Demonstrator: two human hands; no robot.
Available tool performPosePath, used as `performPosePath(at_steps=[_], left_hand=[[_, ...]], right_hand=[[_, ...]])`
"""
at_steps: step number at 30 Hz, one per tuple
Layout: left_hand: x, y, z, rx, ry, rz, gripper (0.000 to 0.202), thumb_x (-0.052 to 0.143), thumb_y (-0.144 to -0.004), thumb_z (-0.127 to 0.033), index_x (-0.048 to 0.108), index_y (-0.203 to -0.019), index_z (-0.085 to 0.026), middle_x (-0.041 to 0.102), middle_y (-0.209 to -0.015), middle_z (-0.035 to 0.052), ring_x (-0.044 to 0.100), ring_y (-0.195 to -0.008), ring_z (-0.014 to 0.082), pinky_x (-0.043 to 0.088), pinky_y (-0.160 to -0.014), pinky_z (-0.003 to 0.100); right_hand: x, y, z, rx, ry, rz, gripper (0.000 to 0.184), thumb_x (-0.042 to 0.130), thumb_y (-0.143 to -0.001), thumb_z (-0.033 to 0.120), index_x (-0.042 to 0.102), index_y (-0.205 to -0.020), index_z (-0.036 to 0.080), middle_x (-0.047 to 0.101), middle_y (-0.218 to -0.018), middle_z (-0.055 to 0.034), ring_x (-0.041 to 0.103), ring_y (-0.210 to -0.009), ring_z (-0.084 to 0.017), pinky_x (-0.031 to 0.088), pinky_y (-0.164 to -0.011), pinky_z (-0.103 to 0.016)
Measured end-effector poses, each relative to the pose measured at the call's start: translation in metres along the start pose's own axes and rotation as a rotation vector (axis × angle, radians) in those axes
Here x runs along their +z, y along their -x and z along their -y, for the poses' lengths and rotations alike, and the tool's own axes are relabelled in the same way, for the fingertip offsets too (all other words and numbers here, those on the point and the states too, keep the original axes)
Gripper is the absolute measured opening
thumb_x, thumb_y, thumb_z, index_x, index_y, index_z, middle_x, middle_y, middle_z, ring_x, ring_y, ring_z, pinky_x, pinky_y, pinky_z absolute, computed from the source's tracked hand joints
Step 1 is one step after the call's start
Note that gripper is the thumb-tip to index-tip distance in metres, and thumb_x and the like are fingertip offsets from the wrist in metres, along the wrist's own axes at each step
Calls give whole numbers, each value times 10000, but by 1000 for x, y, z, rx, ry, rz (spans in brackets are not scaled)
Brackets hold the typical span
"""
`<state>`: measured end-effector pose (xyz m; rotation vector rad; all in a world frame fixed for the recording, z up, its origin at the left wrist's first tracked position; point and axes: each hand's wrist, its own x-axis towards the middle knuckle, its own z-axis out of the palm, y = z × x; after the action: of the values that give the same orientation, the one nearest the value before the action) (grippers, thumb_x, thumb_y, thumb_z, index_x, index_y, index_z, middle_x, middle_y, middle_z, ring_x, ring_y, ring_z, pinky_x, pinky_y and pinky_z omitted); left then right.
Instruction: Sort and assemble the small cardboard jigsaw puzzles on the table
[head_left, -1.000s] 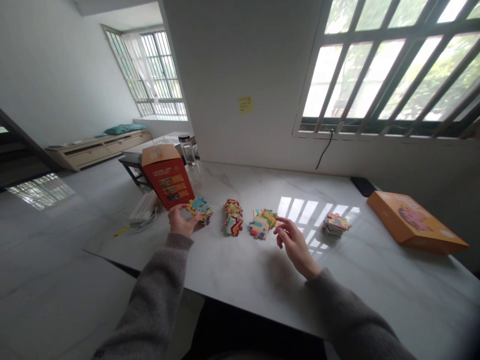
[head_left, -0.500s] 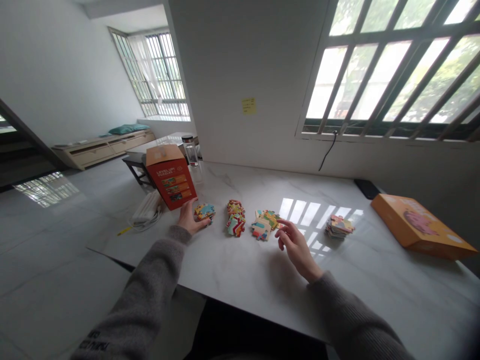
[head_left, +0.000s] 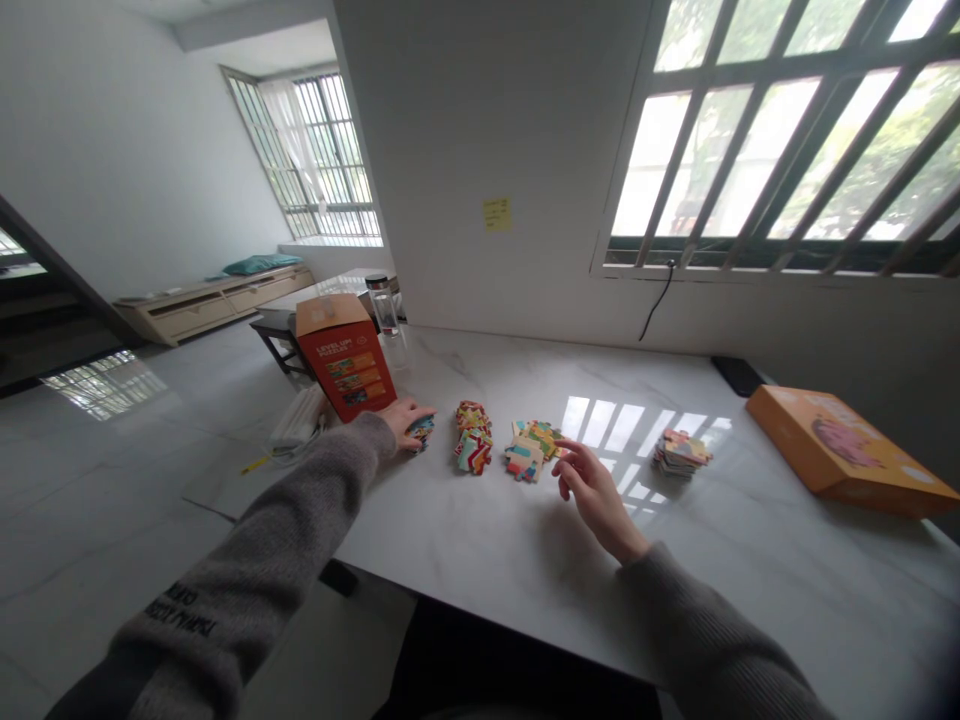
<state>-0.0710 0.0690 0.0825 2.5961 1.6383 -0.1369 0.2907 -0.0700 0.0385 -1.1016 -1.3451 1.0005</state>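
Several small heaps of colourful puzzle pieces lie in a row on the white marble table (head_left: 480, 540). My left hand (head_left: 407, 418) lies over the leftmost pile (head_left: 422, 430), fingers curled around it, right beside the upright orange puzzle box (head_left: 346, 356). A second pile (head_left: 472, 446) and a third pile (head_left: 531, 447) lie in the middle. My right hand (head_left: 592, 488) hovers just right of the third pile, fingers loosely bent and apart, holding nothing. A fourth stack (head_left: 681, 451) sits further right.
A flat orange box (head_left: 844, 451) lies at the far right, a dark phone-like slab (head_left: 739, 376) near the wall. A clear bottle (head_left: 385, 305) stands behind the upright box. White cable or plastic (head_left: 296, 424) lies at the table's left corner.
My left hand has set the leftmost pile down flat and closed over it, the arm stretching further forward. My right hand has barely moved.
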Motion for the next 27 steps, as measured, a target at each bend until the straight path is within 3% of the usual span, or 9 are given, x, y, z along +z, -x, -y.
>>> performPosePath(at_steps=[6, 9, 13, 17, 19, 21, 24, 27], left_hand=[[-2, 1, -6, -38, 54, -32, 745, 652, -788, -524, 450, -1457, -268, 548, -1264, 121, 583, -1122, 297, 456, -970, 362], [-3, -2, -10, -51, 60, -20, 692, 604, -828, -501, 454, -1454, -249, 587, -1202, 121, 615, -1071, 293, 479, -914, 353], [-1, -2, -8, -45, 57, -8, 646, 588, -850, -478, 453, -1450, -279, 595, -1211, 98, 621, -1066, 262, 475, -912, 329], [-4, 5, -13, -67, 25, -128, 766, 660, -787, -528, 413, -1467, -277, 547, -1322, 106, 559, -1163, 296, 447, -976, 379], [-9, 8, -26, -35, 22, -261, 759, 637, -812, -508, 390, -1478, -240, 515, -1369, 123, 499, -1229, 321, 415, -1024, 426], [-12, 11, -47, 82, 72, -372, 647, 571, -874, -452, 418, -1454, -209, 526, -1356, 124, 471, -1254, 305, 380, -1065, 432], [-6, 12, -90, 270, 185, -439, 514, 547, -895, -389, 503, -1376, -214, 570, -1316, 101, 490, -1230, 283, 373, -1061, 423], [14, 10, -134, 343, 306, -480, 402, 565, -873, -336, 595, -1255, -214, 636, -1196, 95, 540, -1154, 283, 390, -1020, 433]], right_hand=[[-3, -1, -8, -56, 100, 25, 305, 486, -933, 341, 539, -1204, 210, 589, -775, 3, 510, -574, -128, 448, -551, -276], [-3, -4, -19, -173, 316, 10, 280, 467, -935, 294, 567, -1181, 205, 605, -802, -26, 562, -675, -167, 498, -656, -318], [4, -13, -37, -357, 647, 50, 304, 507, -911, 255, 595, -1200, 219, 611, -995, -93, 595, -943, -242, 517, -869, -411], [13, -21, -47, -342, 830, 5, 441, 628, -871, 329, 545, -1289, 216, 557, -1120, -133, 542, -1098, -302, 494, -952, -481], [16, -24, -49, -317, 860, -4, 478, 695, -824, 336, 550, -1267, 228, 541, -1116, -128, 532, -1093, -310, 500, -936, -483], [17, -25, -48, -305, 840, -2, 471, 743, -779, 313, 565, -1210, 243, 534, -1110, -117, 519, -1101, -312, 498, -928, -480], [16, -25, -44, -301, 738, -48, 389, 756, -754, 310, 573, -1091, 244, 547, -1096, -101, 519, -1085, -302, 490, -913, -476], [12, -23, -37, -228, 571, -76, 197, 659, -838, 361, 557, -940, 226, 588, -896, -45, 568, -842, -228, 500, -781, -398]])
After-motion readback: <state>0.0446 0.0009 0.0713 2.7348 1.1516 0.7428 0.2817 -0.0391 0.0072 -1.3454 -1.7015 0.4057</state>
